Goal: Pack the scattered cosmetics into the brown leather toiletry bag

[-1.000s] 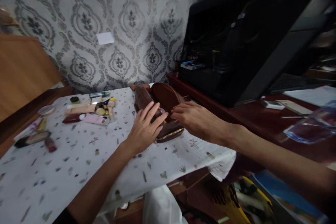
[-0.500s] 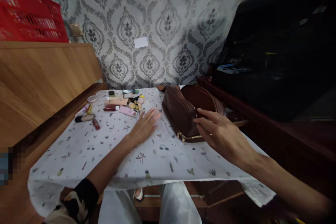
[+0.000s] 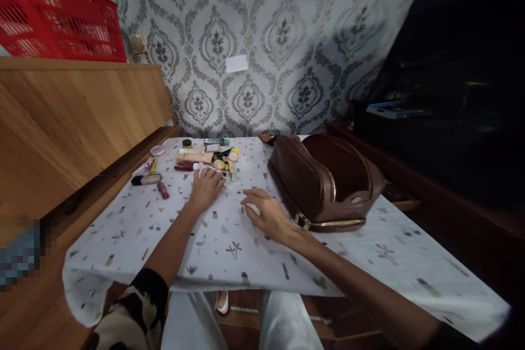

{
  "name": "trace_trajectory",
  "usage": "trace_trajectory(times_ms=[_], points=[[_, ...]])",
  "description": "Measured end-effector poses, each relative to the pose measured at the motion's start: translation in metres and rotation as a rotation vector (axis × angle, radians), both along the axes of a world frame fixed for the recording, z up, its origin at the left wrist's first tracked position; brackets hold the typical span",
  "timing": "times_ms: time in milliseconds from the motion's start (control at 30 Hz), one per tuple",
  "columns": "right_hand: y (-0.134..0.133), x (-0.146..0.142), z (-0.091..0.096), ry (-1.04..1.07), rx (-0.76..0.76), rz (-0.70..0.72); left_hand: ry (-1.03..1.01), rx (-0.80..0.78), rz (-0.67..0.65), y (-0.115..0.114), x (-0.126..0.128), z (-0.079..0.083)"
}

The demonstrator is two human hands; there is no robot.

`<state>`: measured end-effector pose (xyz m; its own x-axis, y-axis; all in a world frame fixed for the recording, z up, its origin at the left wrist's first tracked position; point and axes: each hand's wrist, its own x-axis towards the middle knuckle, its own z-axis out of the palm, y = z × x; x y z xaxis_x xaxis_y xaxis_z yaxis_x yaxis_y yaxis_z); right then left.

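My left hand (image 3: 206, 190) reaches to the near edge of a pile of cosmetics, its fingers stretched out over a pink tube (image 3: 210, 167) and partly hiding it. Whether it touches the tube I cannot tell. My right hand (image 3: 267, 214) hovers over the cloth between the pile and a brown leather toiletry bag (image 3: 299, 180), fingers apart and holding nothing. The bag is unzipped, with its opening facing up. Beside the pink tube lie a peach tube (image 3: 196, 157), a dark red tube (image 3: 185, 166) and a round yellow-lidded jar (image 3: 234, 154).
A lip gloss (image 3: 163, 190), a foundation tube (image 3: 146, 179) and a round compact (image 3: 157, 150) lie left of the pile. The white patterned cloth (image 3: 254, 254) covers the table. A wooden cabinet (image 3: 90, 104) with a red basket (image 3: 61, 16) stands left; a dark screen (image 3: 455, 65) is at right.
My right hand has left the bag's opening and moved left over the cloth. My left hand has moved left onto the pink tube. The view has shifted slightly.
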<state>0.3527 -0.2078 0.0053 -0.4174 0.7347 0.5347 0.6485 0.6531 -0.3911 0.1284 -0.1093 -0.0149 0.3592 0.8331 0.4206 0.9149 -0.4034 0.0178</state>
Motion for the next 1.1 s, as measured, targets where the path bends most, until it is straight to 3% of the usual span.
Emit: trace_trajectory(times_ms=[167, 333, 600, 900, 1100], points=[[0.045, -0.046, -0.003, 0.137, -0.233, -0.04, -0.016, 0.059, 0.091, 0.002, -0.007, 0.006], [0.065, -0.073, -0.019, 0.181, -0.259, -0.074, -0.013, 0.028, 0.113, 0.005, -0.013, 0.001], [0.063, -0.068, -0.039, 0.094, -0.183, -0.04, -0.082, 0.005, 0.287, 0.015, -0.021, -0.006], [0.064, -0.069, -0.038, 0.063, -0.191, -0.029, -0.141, -0.152, 0.344, 0.035, -0.036, -0.011], [0.062, -0.067, -0.036, 0.062, -0.197, -0.027, -0.096, -0.222, 0.325, 0.052, -0.047, -0.004]])
